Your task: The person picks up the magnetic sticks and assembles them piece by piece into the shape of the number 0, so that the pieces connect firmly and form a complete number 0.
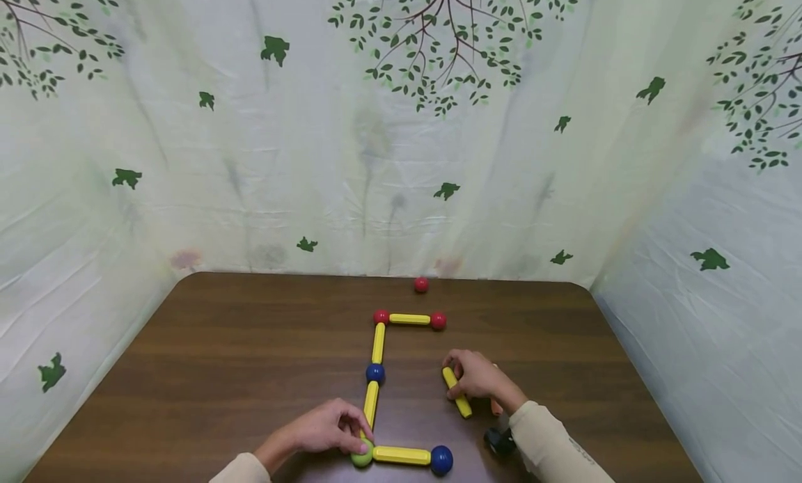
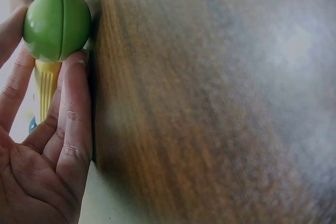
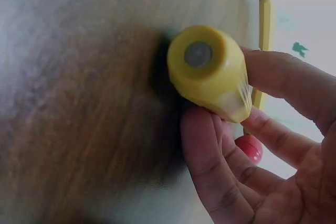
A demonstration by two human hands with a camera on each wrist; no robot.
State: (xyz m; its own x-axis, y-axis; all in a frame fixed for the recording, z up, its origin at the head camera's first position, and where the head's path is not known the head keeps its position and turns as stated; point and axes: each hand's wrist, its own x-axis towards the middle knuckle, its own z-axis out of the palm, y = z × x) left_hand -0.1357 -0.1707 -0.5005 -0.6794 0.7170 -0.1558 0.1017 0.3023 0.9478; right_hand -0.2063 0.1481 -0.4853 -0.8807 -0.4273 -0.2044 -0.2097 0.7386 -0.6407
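My left hand (image 1: 328, 427) pinches a green ball (image 2: 56, 25) at the near left corner of a chain of yellow magnetic rods and balls. From that ball one yellow rod (image 1: 401, 456) runs right to a blue ball (image 1: 441, 461). Another yellow rod (image 1: 372, 403) leads away to a second blue ball (image 1: 375, 373). Beyond it come a rod (image 1: 379, 344), a red ball (image 1: 381, 317), a rod (image 1: 410, 319) and a red ball (image 1: 438, 321). To the chain's right, my right hand (image 1: 481, 377) holds a separate yellow magnetic rod (image 3: 210, 74), its round grey end showing.
A loose red ball (image 1: 421, 284) lies near the far edge of the brown wooden table (image 1: 263, 351). A pale cloth with leaf prints (image 1: 301, 156) hangs around the table. The black wrist camera (image 1: 499, 441) sits under my right wrist.
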